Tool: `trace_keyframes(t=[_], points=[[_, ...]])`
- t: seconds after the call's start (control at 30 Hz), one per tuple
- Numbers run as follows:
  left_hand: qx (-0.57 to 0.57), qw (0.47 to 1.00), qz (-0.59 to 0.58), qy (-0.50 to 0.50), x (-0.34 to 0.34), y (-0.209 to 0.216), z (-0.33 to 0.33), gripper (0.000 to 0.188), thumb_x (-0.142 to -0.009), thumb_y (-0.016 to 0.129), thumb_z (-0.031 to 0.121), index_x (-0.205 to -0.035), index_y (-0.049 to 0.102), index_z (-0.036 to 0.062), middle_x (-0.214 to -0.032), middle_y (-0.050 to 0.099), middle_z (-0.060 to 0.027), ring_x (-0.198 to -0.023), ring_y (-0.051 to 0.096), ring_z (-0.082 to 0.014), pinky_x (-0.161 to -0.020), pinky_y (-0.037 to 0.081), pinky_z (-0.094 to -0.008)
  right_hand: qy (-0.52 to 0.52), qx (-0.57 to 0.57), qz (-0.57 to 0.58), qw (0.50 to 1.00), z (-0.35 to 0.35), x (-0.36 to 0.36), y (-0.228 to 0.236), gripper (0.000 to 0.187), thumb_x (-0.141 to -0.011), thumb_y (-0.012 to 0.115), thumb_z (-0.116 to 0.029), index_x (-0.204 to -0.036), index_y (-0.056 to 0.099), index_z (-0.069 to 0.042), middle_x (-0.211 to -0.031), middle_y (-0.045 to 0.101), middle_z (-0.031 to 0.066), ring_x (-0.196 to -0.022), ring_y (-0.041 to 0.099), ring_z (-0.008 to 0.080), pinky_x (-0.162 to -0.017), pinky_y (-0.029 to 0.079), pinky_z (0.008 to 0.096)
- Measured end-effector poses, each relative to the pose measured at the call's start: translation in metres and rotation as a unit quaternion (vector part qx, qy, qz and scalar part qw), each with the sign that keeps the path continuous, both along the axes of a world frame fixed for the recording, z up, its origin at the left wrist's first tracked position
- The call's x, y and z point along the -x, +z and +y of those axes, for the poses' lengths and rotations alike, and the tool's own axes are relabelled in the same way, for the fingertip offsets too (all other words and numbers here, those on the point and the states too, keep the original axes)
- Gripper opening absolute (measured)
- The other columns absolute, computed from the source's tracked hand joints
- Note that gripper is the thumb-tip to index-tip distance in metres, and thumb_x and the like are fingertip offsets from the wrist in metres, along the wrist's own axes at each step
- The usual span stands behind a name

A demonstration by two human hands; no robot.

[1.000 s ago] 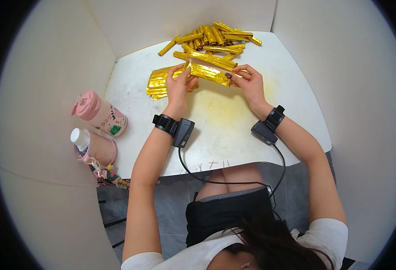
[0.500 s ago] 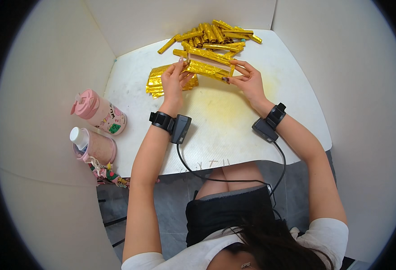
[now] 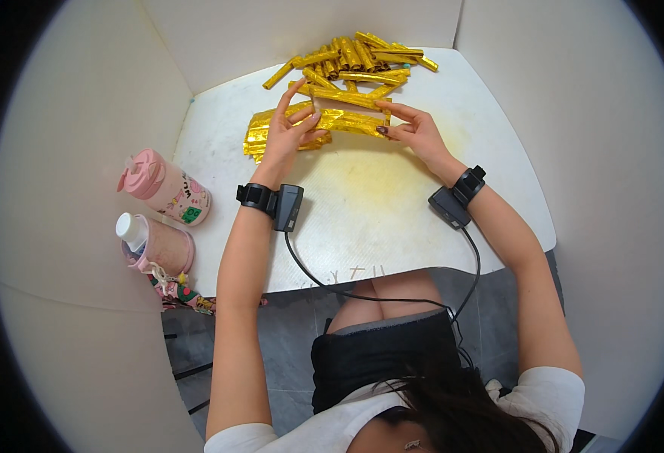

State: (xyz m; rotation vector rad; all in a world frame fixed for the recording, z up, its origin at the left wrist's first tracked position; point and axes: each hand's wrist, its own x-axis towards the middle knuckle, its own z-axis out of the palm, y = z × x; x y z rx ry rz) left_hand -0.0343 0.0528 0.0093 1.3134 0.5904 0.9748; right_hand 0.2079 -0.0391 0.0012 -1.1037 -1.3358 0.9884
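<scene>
A shiny gold foil-covered piece [image 3: 351,123] with raised long edges and a pale inner face hangs between my hands above the white table. My left hand [image 3: 293,136] grips its left end, thumb on the near edge and index finger stretched up along the far side. At the right end, my right hand [image 3: 421,137] pinches it between thumb and fingers. Under and beside my left hand lies a stack of flat gold pieces [image 3: 260,136], partly hidden. Beyond the held piece is a heap of narrow gold tubes [image 3: 351,57].
On the left stand a pink lidded bottle [image 3: 167,187] and a pink cup [image 3: 170,245] holding a white-capped bottle [image 3: 130,228]. Pale walls enclose the white table [image 3: 362,219]. Black wristbands with small boxes [image 3: 290,208] trail a cable [image 3: 362,299] across the table's front edge.
My left hand has shifted slightly left and its index finger has lifted and stretched out. The held piece's near side has tipped down and its opening looks wider. My right hand moved slightly right.
</scene>
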Motion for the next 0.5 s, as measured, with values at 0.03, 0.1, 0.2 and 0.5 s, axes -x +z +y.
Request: trace_keyframes(t=[0.03,0.1,0.2,0.5], points=[[-0.004,1.0,-0.005,0.0,-0.001,0.001,-0.002,0.066,-0.092,0.059,0.004,-0.147,0.03,0.0248,-0.111,0.062,-0.0067,-0.096,0.062,-0.0101,-0.082,0.059,-0.0292,-0.001,0.0,0.0,1.0,0.0,-0.001,0.0,0.052,-0.084,0.064,0.0,-0.134,0.051,-0.003,-0.129,0.059,0.0065,-0.083,0.066,0.008,-0.076,0.052,0.0214],[-0.008,1.0,-0.009,-0.001,-0.001,0.003,-0.003,0.065,-0.093,0.058,0.003,-0.147,0.031,0.0246,-0.112,0.062,-0.0066,-0.096,0.062,-0.0102,-0.083,0.059,-0.0299,0.007,0.008,-0.03,1.0,0.0,-0.002,0.0,0.047,-0.088,0.059,0.001,-0.134,0.053,-0.006,-0.126,0.061,0.0036,-0.086,0.063,0.0059,-0.077,0.052,0.0208],[-0.009,1.0,-0.014,-0.023,0.001,0.004,-0.002,0.061,-0.093,0.057,0.004,-0.146,0.032,0.0229,-0.118,0.061,-0.0078,-0.099,0.062,-0.0107,-0.084,0.059,-0.0302,0.024,0.019,-0.026,0.999,0.001,-0.004,0.0,0.045,-0.089,0.059,-0.001,-0.133,0.054,-0.007,-0.122,0.062,0.0024,-0.087,0.061,0.0051,-0.078,0.051,0.0211],[-0.033,0.997,0.067,0.032,-0.003,-0.011,0.009,0.04,-0.095,0.056,0.01,-0.135,0.05,0.0092,-0.128,0.057,-0.0071,-0.109,0.059,-0.0122,-0.083,0.059,-0.0295,0.021,0.02,-0.006,1.0,0.001,-0.002,-0.001,0.049,-0.086,0.062,0.0,-0.133,0.054,-0.006,-0.127,0.06,0.0044,-0.081,0.062,0.0048,-0.075,0.05,0.0198]])
